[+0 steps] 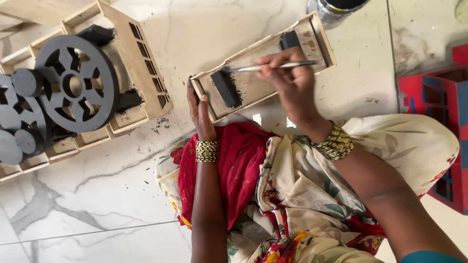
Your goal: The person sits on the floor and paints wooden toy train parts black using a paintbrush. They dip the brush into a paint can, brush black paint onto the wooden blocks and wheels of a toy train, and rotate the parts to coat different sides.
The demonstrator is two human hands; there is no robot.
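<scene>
A long plain wooden tray [319,41] lies on the marble floor in front of my lap, with black painted blocks inside it. My left hand [199,109] grips the tray's near-left end. My right hand [287,78] holds a paintbrush [265,67] with a metal ferrule. Its bristles touch a black block [225,87] inside the tray. A second black block [289,40] sits near the tray's far end.
A wooden model with dark grey wheels [75,83] stands at the left. A metal paint can [334,9] is at the top edge, a red and blue painted piece [438,102] at the right. Black paint flecks dot the marble floor [97,195].
</scene>
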